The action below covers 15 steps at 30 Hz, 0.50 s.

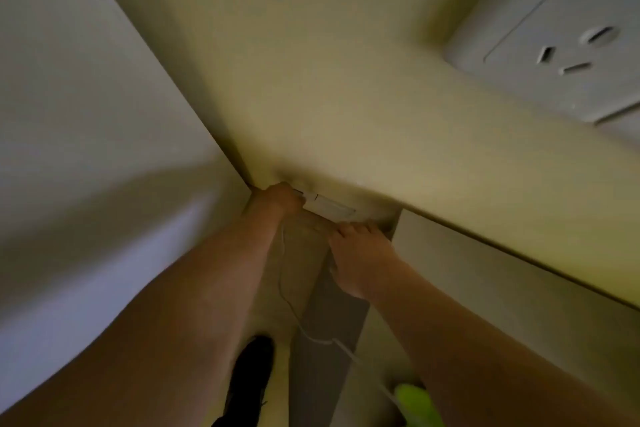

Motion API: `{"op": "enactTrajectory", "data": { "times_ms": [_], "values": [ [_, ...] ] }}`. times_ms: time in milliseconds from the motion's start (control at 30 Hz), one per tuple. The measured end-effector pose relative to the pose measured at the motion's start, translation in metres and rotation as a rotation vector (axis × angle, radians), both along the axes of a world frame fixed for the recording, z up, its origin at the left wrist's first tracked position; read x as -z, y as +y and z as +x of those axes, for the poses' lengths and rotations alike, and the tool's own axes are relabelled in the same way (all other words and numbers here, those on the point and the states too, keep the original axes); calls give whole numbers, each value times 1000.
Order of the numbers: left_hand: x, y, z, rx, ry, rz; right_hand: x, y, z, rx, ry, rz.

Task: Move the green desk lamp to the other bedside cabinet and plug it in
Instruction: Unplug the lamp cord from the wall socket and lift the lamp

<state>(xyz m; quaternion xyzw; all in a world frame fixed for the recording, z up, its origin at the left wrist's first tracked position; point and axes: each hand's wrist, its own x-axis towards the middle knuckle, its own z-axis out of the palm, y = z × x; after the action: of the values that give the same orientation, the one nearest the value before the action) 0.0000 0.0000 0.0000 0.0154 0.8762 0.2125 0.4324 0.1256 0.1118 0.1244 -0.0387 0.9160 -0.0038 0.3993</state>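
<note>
White cord (287, 308) trails from left hand (277, 199), its grip clamped on plug.

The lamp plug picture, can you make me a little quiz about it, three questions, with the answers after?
1. True or false: the left hand is down at the low wall socket.
2. Which one runs from the left hand toward the green lamp? A) a white cord B) a red rope C) a chain
3. Fill in: the upper wall socket has ____ plugged into it.

Key: 1 true. 2 A, the white cord. 3 nothing. The right hand rests just below the low socket, and whether the plug is fully in is hidden by the left hand.
</note>
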Motion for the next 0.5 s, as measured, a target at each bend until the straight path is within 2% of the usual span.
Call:
{"op": "enactTrajectory", "data": {
  "times_ms": [200,300,433,500],
  "values": [
    [7,4,11,-63,24,11,8,3,15,-201,89,45],
    [17,0,13,-148,26,46,6,3,17,-166,198,-3],
    [27,0,9,-393,-116,127,3,3,21,-86,275,-92],
    [28,1,10,-451,-154,175,1,4,22,-54,318,-154]
  ]
}}
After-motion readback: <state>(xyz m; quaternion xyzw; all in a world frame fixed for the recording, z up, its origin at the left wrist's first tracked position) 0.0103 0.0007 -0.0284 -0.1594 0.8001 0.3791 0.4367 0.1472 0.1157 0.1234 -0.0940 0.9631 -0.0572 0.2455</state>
